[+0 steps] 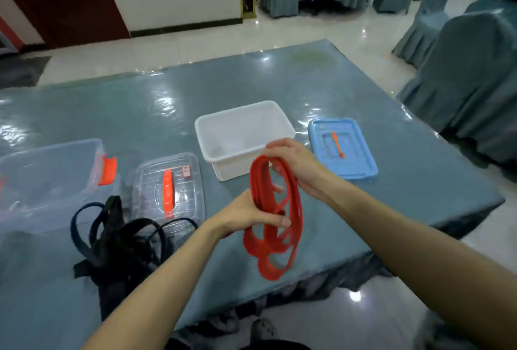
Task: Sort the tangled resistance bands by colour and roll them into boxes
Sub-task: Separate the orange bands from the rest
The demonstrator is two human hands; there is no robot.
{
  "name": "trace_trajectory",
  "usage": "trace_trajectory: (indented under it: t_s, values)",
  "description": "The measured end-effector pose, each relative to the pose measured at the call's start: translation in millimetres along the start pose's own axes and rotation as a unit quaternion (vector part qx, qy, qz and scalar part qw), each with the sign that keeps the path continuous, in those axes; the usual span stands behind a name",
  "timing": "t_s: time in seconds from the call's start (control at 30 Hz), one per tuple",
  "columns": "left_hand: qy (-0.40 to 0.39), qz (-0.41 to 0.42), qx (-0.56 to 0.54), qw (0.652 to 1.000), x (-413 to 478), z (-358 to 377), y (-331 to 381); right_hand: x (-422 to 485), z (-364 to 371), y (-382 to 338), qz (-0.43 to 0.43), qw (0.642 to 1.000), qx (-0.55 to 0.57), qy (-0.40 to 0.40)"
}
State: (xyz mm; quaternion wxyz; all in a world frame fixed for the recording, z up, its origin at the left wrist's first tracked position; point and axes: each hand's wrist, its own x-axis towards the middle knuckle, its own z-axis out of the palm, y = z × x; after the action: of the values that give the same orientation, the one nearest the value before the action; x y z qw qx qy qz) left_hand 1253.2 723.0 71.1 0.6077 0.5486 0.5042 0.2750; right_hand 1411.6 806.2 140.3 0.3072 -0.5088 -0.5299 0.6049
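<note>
Head view: red bands (pixel 252 246) are coiled in 1 bundle, held by 2 hands above the table (pixel 391 187), just in front of the white box (pixel 202 137). Left hand (pixel 246 215) grip pinches the coil's middle. Right hand (pixel 296 162) grip is curled round its top. Black bands (pixel 112 235) lie tangled on the table at the clear lid's (pixel 190 181) near edge. Blue lid (pixel 361 151) sits right of the white box.

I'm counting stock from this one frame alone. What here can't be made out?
Head view:
- How many red bands: the loops overlap and are partly covered by the left hand and right hand.
- How many black bands: one tangled heap.
- The clear box: cut off by the left edge.
- The sticker on the clear lid: too small to read.
</note>
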Motion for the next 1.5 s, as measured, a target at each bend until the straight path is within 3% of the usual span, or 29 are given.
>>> trace_trajectory:
  t_s: [0.07,0.13,0.2,0.27,0.33,0.4,0.5,0.63,0.77,0.9,1.07,1.2,1.23,1.37,1.5]
  values:
    - [0.038,-0.003,-0.016,0.999,26.6,3.1,4.4,25.7,-17.6,4.6,-0.005,1.000,0.012,0.021]
    - [0.106,-0.051,-0.001,0.993,53.8,10.3,-4.5,45.2,-35.1,32.8,0.019,0.988,-0.127,0.089]
    - [0.155,-0.133,0.083,0.975,74.1,19.2,-31.2,40.2,-52.5,87.2,0.081,0.950,-0.257,0.157]
    - [0.149,-0.192,0.227,0.943,80.7,28.2,-72.6,14.3,-58.5,150.7,0.116,0.938,-0.274,0.179]
    - [0.158,-0.199,0.305,0.918,77.2,37.2,-106.9,-9.7,-55.0,200.5,0.073,0.930,-0.288,0.214]
    - [0.185,-0.165,0.292,0.924,75.2,41.1,-125.8,-16.8,-51.6,223.4,0.051,0.919,-0.257,0.294]
    - [0.220,-0.131,0.261,0.931,73.7,42.9,-133.2,-9.8,-51.5,222.5,0.110,0.898,-0.203,0.374]
    - [0.213,-0.066,0.230,0.947,78.0,52.7,-122.4,13.7,-37.9,206.4,0.069,0.918,-0.245,0.305]
    - [0.165,-0.035,0.263,0.950,83.9,61.7,-117.7,43.0,-17.7,192.6,0.010,0.933,-0.310,0.180]
    - [0.131,-0.041,0.300,0.944,76.7,53.8,-117.1,35.9,-13.1,204.8,0.035,0.860,-0.496,0.116]
    - [0.096,-0.070,0.352,0.929,61.7,34.6,-117.2,37.5,-38.8,180.8,0.047,0.856,-0.503,0.109]
    - [0.093,-0.049,0.398,0.911,40.5,21.8,-108.9,5.2,-47.5,166.3,-0.009,0.783,-0.607,0.139]
    - [0.095,-0.037,0.429,0.897,32.9,19.1,-107.0,-5.0,-45.8,163.9,-0.024,0.771,-0.622,0.135]
    - [0.123,0.046,0.600,0.789,-3.9,-1.8,-105.0,-41.2,-12.7,162.8,-0.084,0.752,-0.646,0.098]
    - [0.159,0.078,0.647,0.741,-48.7,-39.8,-113.7,-60.5,51.1,167.4,-0.128,0.738,-0.662,0.021]
